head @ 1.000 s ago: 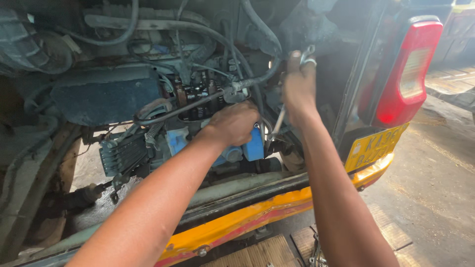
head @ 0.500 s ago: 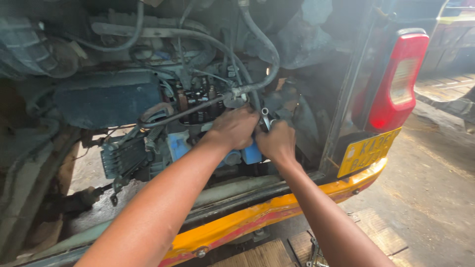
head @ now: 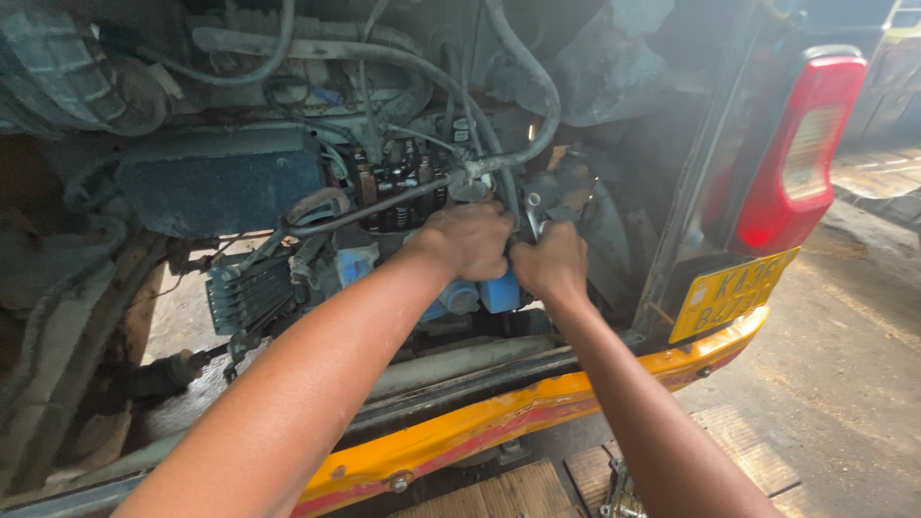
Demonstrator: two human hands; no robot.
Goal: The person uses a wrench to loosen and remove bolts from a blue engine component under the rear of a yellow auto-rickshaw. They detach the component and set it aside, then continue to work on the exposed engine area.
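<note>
I look into the open rear engine bay of a small vehicle. My left hand [head: 470, 240] is closed in a fist over an engine part just below the grey hose [head: 523, 144]; what it grips is hidden under the fingers. My right hand [head: 554, 264] touches it on the right and is closed around a metal tool [head: 535, 209] whose shiny end sticks up above the knuckles. A blue part [head: 499, 293] shows just beneath both hands.
A red tail light [head: 801, 153] and a yellow plate [head: 729, 293] stand to the right. The yellow bumper [head: 460, 436] runs below my arms. A black finned block [head: 247, 293] hangs at the left. Wooden planks [head: 499, 494] and a metal object [head: 619, 494] lie on the ground.
My right hand came down with the tool from the upper right of the bay and now sits against my left hand. The left hand stayed in place.
</note>
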